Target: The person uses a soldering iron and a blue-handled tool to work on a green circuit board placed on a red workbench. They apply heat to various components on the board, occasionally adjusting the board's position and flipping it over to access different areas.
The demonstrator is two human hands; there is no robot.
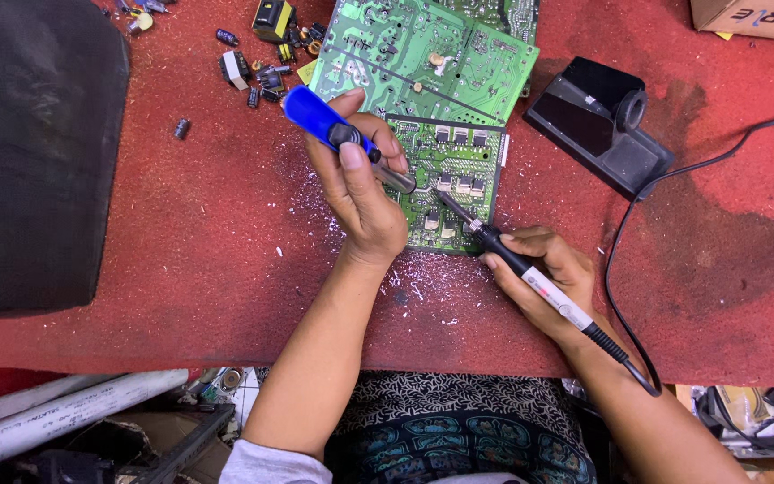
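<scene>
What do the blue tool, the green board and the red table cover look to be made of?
The blue tool in the left hand looks like glossy plastic with a metal tip. The green board seems a rigid lacquered laminate studded with metal parts. The red table cover looks like rough, matte felt or carpet, stained dark.

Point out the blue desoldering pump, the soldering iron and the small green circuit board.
blue desoldering pump [315,115], head view, on its blue barrel.
soldering iron [553,298], head view, on its handle.
small green circuit board [459,170], head view, on its middle.
</scene>
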